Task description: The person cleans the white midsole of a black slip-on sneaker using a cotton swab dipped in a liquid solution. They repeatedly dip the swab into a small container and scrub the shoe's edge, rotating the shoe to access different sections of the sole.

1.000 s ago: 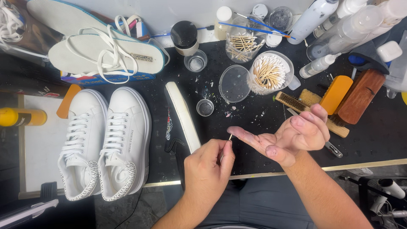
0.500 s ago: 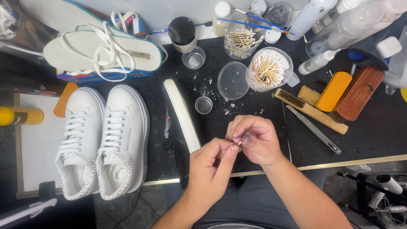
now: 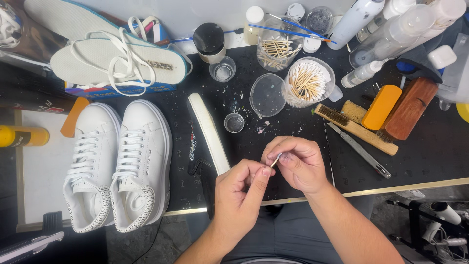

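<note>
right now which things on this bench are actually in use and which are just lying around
In use:
left hand and right hand, both pinching one thin wooden cotton swab
clear cup of cotton swabs, nearest supply

Lying about:
pair of white lace-up sneakers
white insoles with loose laces
long wooden brush
orange block
yellow can

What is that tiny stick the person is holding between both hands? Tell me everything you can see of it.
The thin stick looks like pale wood, much like the cotton swabs in the cup behind. It is short, slim and tilted. The left hand pinches its lower end, and the right hand closes on its upper end, so the tip is hidden. It is held just above the dark worktop.
</note>
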